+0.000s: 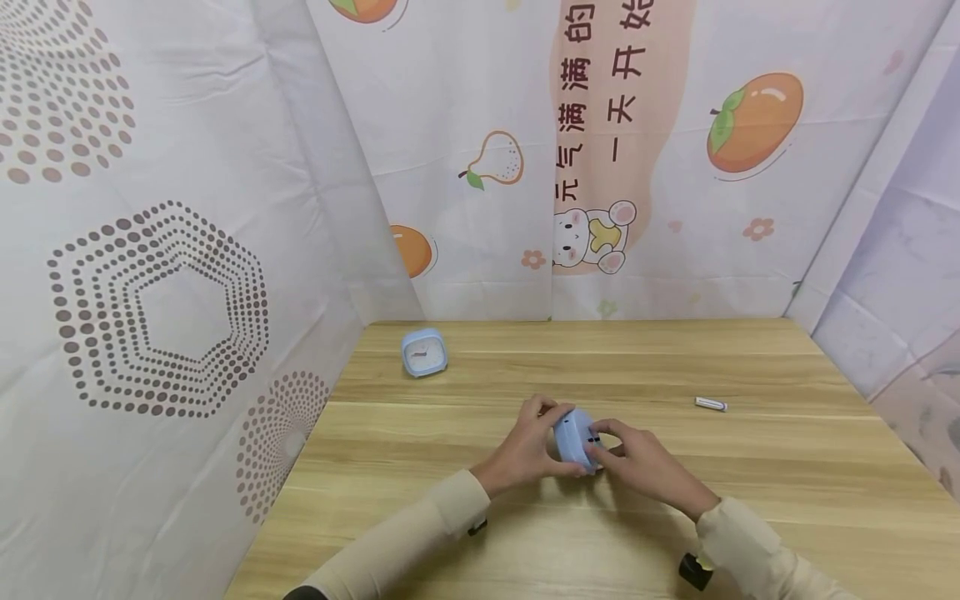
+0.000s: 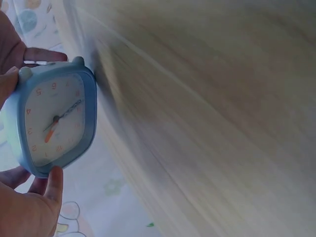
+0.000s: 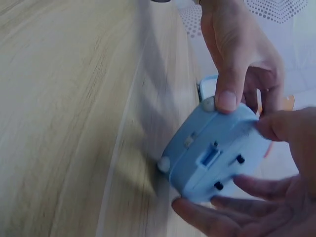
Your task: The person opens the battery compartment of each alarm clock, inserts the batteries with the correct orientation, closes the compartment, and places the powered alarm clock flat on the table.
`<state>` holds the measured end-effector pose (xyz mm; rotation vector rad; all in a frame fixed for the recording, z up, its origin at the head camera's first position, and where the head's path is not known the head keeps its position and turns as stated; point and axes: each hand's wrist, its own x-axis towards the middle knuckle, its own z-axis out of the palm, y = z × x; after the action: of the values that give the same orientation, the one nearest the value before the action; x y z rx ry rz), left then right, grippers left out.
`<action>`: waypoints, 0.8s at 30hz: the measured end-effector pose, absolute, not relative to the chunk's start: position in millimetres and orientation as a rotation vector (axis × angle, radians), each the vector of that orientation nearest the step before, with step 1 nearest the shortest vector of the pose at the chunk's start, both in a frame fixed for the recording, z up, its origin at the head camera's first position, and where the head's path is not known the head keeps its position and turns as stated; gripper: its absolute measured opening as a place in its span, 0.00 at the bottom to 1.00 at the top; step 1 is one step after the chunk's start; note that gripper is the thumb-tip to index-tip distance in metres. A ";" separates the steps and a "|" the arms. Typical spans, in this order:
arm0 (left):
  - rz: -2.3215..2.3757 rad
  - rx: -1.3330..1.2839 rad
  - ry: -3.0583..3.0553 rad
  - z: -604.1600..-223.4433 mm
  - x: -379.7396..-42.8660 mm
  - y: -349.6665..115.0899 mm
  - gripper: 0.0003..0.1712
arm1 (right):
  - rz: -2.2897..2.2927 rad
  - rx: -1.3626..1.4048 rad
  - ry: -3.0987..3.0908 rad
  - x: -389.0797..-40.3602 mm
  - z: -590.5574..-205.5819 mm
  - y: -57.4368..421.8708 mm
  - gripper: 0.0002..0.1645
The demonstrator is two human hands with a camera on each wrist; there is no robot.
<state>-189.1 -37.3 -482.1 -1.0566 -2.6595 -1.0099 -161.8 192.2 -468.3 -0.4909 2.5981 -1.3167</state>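
A light blue alarm clock (image 1: 573, 437) is held up close over the table between both hands. My left hand (image 1: 521, 446) grips its edges, fingers at the far side and thumb at the near side; that thumb presses near a rounded foot in the right wrist view. My right hand (image 1: 645, 462) holds the clock from behind, thumb and fingers spread round its back (image 3: 229, 153). Two black knobs and a small slot show there. In the left wrist view the clock's dial (image 2: 57, 118) appears upside down, with orange numerals.
A second light blue clock (image 1: 424, 352) stands at the table's back left. To the right lies a small white and blue cylinder, like a battery (image 1: 711, 404). Printed curtains (image 1: 450, 167) hang along the back and sides of the wooden table (image 1: 390, 458).
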 end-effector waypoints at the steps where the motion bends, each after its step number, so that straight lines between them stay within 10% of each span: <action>1: -1.001 -1.079 -2.641 -481.9 -188.2 -36.0 0.51 | -1.322 -0.457 2.603 -162.2 -468.3 190.9 0.37; 13: -0.930 -1.153 -2.537 -479.4 -183.2 -29.3 0.49 | -1.417 -0.388 2.654 -161.9 -467.7 180.6 0.45; 24: -0.847 -1.194 -2.443 -486.8 -180.7 -23.4 0.55 | -1.151 -0.315 2.952 -155.4 -464.0 171.2 0.26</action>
<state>-180.7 -23.4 -486.8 -1.1936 -2.4428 -0.8474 -155.4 171.2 -464.0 -0.3146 2.9520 -1.1507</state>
